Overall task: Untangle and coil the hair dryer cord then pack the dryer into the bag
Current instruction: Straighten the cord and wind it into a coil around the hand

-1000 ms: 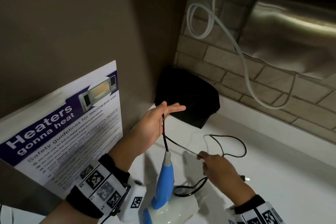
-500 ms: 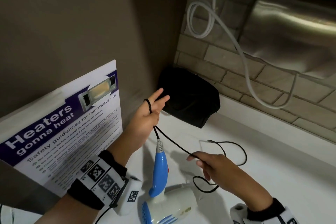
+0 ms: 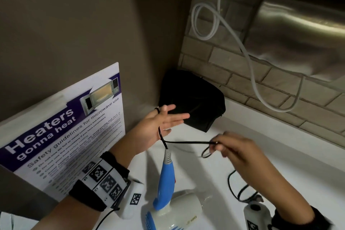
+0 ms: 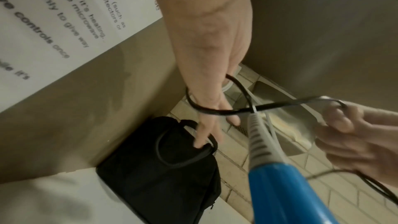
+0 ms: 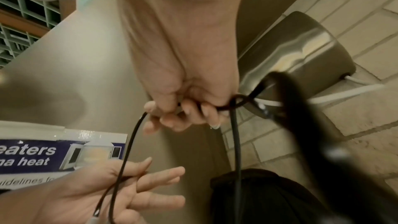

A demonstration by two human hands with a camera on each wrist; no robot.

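The white hair dryer (image 3: 173,209) lies on the counter with its blue handle (image 3: 165,183) raised toward my left hand (image 3: 166,119). The black cord (image 3: 186,142) leaves the handle tip, loops once round that hand's straight, spread fingers and runs taut to the right. There my right hand (image 3: 222,144) pinches it, with slack cord (image 3: 235,188) trailing below. In the left wrist view the cord (image 4: 215,110) circles my left hand (image 4: 206,91) above the black bag (image 4: 161,176). The right wrist view has my right hand (image 5: 183,108) gripping the cord (image 5: 235,142). The black bag (image 3: 192,102) sits in the corner behind both hands.
A microwave safety poster (image 3: 61,136) leans on the left wall. A steel wall hand dryer (image 3: 302,30) hangs at upper right, its white cable (image 3: 252,73) drooping across the brick wall. The white counter (image 3: 289,164) stretches to the right.
My right hand has risen and moved right, pulling the cord taut. The cord now lies round my left hand, whose fingers have spread. The loose loop on the counter has shrunk.
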